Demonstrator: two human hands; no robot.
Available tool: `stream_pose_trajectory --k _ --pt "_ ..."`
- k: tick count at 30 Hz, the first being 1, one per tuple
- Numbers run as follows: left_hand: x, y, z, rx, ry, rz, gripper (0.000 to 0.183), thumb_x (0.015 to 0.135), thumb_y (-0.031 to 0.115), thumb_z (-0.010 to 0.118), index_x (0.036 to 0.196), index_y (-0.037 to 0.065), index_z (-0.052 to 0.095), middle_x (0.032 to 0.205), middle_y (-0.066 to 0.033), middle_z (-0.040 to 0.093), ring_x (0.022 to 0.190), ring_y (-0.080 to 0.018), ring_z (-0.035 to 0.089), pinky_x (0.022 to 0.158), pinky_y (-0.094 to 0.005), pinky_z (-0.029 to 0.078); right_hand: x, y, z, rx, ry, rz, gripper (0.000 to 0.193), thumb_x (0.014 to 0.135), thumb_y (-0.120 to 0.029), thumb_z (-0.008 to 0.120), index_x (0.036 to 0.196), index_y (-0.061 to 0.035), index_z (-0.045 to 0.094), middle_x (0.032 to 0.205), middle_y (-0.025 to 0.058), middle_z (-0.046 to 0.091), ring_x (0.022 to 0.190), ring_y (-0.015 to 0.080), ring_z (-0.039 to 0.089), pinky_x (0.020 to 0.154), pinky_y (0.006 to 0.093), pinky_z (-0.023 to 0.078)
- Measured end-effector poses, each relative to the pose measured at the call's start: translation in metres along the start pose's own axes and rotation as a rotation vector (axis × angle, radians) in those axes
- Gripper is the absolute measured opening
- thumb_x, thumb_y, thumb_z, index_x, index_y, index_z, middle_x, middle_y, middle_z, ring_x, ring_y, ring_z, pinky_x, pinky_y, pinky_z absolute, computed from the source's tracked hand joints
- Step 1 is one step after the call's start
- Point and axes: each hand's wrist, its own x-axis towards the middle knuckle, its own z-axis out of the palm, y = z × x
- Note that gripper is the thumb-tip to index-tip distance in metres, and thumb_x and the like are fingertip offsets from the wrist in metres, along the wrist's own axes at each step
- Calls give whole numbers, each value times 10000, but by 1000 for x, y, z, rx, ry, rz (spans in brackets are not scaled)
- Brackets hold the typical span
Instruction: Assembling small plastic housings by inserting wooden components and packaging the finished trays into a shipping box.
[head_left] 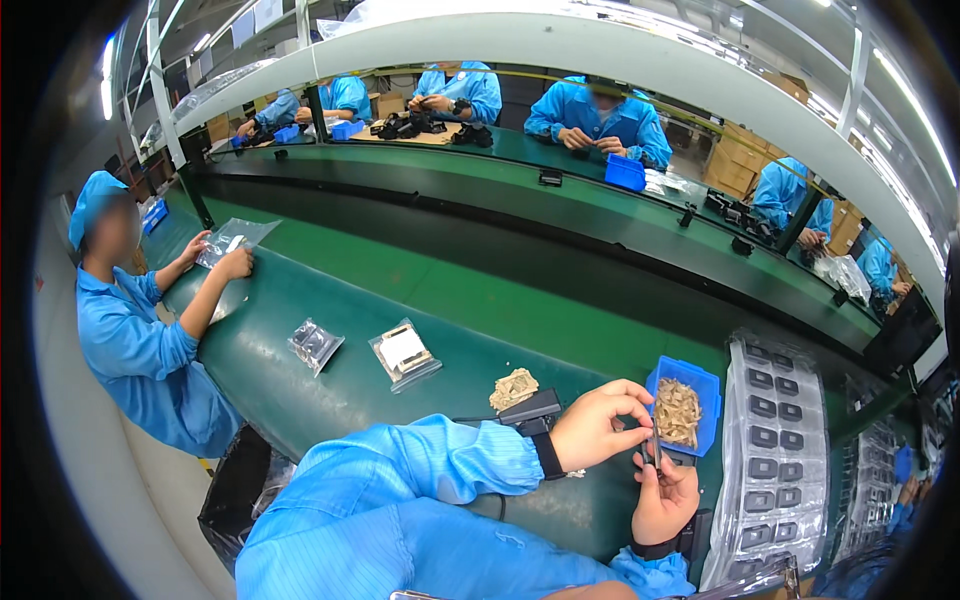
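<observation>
My left hand reaches in from the left, thumb and forefinger pinched at the upper end of a slim dark part. Just below, my right hand has its fingertips closed around the lower end of the same part. Its exact kind is too small to make out. Directly beyond the hands stands a blue bin holding tan, flake-like pieces. A black box-like object lies on the bench beside my left wrist, next to a small tan heap.
Plastic trays of dark square parts lie at the right. Two bagged items, one dark and one pale, rest on the green bench. A co-worker at the left holds a clear bag. Others work across the line.
</observation>
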Motion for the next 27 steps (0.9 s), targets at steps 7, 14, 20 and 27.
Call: stream_pose_trajectory --k 7,14,20,27 --pt "2 -11 0 -210 -41 -93 89 867 85 706 922 23 674 1274 -125 552 1061 -180 617 787 -290 567 -2 5 -3 26 -100 -103 206 848 105 678 945 28 514 1115 263 667 1021 279 689 867 381 580" --pt "4 -18 5 -238 -135 -102 59 920 39 645 954 4 611 1315 -113 498 1047 -155 610 842 -283 570 -3 1 -9 48 -134 -1 252 815 141 693 974 37 528 1121 274 655 1007 290 690 812 390 611" --pt "-1 15 8 393 18 404 97 872 36 655 917 50 570 1196 -188 547 1049 -306 594 869 -393 509 11 -10 0 266 -94 62 370 835 159 661 1126 11 486 1018 143 652 952 210 676 834 311 569" --pt "24 18 27 353 -15 217 120 880 60 682 983 23 636 1268 -165 519 1061 -248 593 867 -342 505 26 -11 -29 324 24 100 348 880 120 628 1173 7 477 1070 155 648 999 232 671 852 315 567"
